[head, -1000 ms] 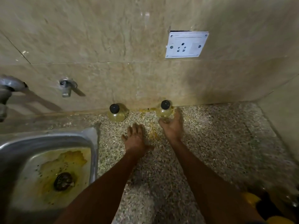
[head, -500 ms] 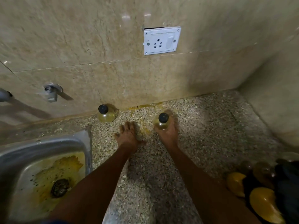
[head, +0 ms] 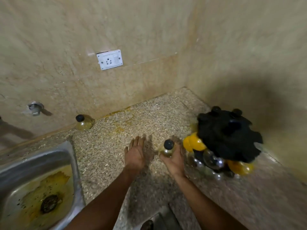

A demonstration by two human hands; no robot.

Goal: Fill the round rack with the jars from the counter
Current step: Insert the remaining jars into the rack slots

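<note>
Task approx. midway, by est.: round rack (head: 229, 135), far right on surface (head: 106, 153), is seen w/ several jars already seated. One black-capped jar (head: 168, 148) is gripped by right hand (head: 174, 161), fingers curled round it, just left of rack. Left hand (head: 134, 153) is held flat, empty. Another jar (head: 83, 122) is left by far wall.

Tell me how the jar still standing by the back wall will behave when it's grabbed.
The jar looks like clear glass, so probably hard, smooth, breakable. Its wide round body under a small black cap suggests it stands steadily. Yellowish stains on the counter nearby hint it may be greasy.
</note>
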